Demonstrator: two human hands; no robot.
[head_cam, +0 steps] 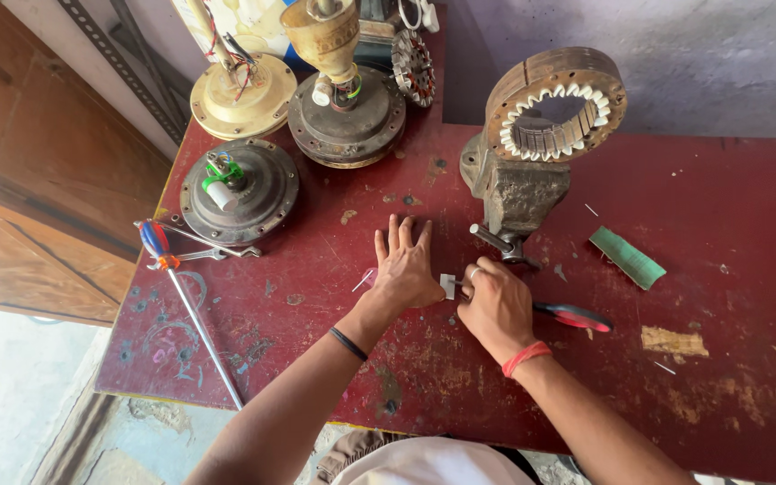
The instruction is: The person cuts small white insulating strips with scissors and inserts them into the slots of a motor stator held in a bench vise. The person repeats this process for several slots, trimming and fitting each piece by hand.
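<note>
My left hand (404, 265) lies flat on the dark red table (729, 296), fingers spread and pointing away from me. Beside it, my right hand (496, 305) pinches a small white paper strip (447, 286) at its fingertips, and a red-handled tool (575, 316) pokes out behind that hand. A thin white sliver (363, 279) rests on the table by my left thumb. Just beyond my hands, a grey bench vise (515, 190) clamps a rusty ring-shaped stator (554, 103) with white slot liners.
Three ceiling fan motor housings (240, 189) (348, 112) (242, 94) stand at the back left. A long screwdriver (186, 301) and a wrench (208, 251) lie near the left edge. A green folded paper strip (627, 257) lies right of the vise.
</note>
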